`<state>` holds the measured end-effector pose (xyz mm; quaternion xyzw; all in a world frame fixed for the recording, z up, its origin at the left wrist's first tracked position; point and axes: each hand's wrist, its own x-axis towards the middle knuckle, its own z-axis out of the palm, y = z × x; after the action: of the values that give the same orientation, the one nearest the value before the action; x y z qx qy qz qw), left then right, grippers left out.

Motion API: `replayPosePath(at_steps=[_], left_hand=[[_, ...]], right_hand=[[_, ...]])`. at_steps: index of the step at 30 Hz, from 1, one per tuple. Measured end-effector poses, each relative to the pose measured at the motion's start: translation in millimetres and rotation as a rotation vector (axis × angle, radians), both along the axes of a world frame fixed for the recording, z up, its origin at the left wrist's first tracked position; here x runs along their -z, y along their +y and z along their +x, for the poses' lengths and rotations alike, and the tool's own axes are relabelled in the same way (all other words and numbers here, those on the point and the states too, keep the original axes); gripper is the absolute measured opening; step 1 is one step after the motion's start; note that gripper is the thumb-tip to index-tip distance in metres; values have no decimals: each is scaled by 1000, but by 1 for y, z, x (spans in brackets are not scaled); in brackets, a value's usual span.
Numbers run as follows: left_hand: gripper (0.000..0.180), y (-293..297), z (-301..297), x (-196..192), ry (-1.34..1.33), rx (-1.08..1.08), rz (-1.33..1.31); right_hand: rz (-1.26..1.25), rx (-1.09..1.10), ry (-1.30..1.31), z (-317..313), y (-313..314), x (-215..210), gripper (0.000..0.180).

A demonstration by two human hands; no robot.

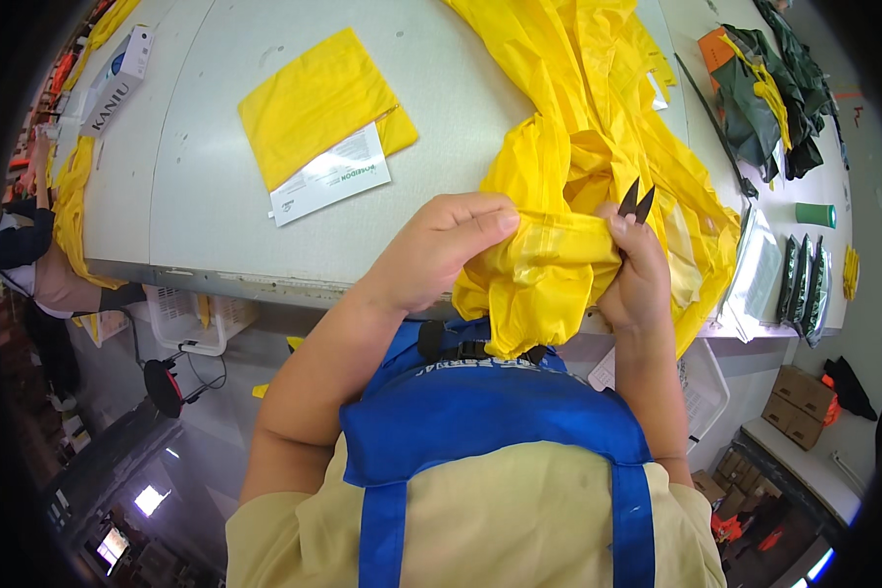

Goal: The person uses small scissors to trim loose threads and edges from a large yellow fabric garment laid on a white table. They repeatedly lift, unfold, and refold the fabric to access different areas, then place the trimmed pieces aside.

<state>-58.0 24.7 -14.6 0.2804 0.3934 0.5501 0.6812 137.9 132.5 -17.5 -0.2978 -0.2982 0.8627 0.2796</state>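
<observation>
A crumpled yellow waterproof garment (568,127) spreads from the far side of the table to its near edge and hangs over it in front of me. My left hand (441,240) pinches one end of a taut band of the garment between thumb and fingers. At the other end my right hand (642,269) is closed on the same fabric. Two dark pointed blades of small thread snips (636,203) stick up from the right hand; their handle is hidden in the palm. Left of the garment lies a folded yellow piece (314,103) with a white printed card (338,181) partly under it.
On the right side are dark green garments (755,108), a green thread spool (815,215), several dark packets (802,284) and clear plastic bags (752,265). A white box (118,78) stands far left. White baskets (201,318) sit below the table. Another person (44,250) is at the left.
</observation>
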Motion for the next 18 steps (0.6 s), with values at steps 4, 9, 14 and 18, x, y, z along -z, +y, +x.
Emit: replayPosePath(at_steps=[4, 9, 14, 18], left_hand=[[66, -1, 8, 2, 499, -28, 169], [60, -7, 9, 6, 732, -106, -36], [49, -8, -15, 7, 156, -525, -73], [43, -5, -36, -7, 54, -702, 50]], right_hand=[[-29, 72, 37, -14, -4, -15, 18], [140, -100, -48, -5, 2, -3, 24], [461, 79, -364, -1, 2, -3, 28], [674, 233, -725, 3, 12, 24, 39]])
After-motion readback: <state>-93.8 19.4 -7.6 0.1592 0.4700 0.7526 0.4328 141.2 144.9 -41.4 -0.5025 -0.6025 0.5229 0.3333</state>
